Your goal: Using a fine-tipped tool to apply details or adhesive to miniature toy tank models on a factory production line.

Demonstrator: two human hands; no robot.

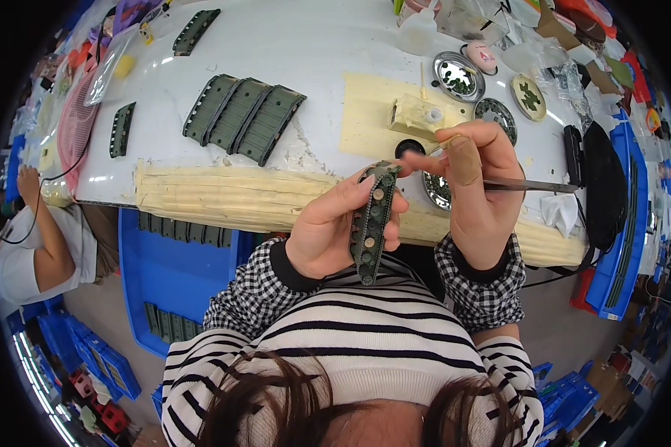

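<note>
My left hand (pixel 322 231) is closed around a long dark green model tank track piece (pixel 371 223), held upright with its row of wheels toward me. Close to its upper end is my right hand (pixel 484 190), a tan wrap on one finger. A long metal tool like tweezers (pixel 533 185) lies across that palm and sticks out to the right. The fingertips pinch something thin and pale, too small to make out. Just beyond the hands sit a round black-rimmed pot (pixel 409 149) and a masking-taped block (pixel 417 113) with a small white nozzle on it.
Joined green track sections (pixel 242 119) lie left of centre, with single strips (pixel 122 130) farther left. Metal dishes (pixel 458 76) of small green parts and a pale dish (pixel 528 97) stand at right. Below the padded table edge (pixel 231 197) is a blue bin (pixel 175 272). Another person (pixel 45 246) sits at left.
</note>
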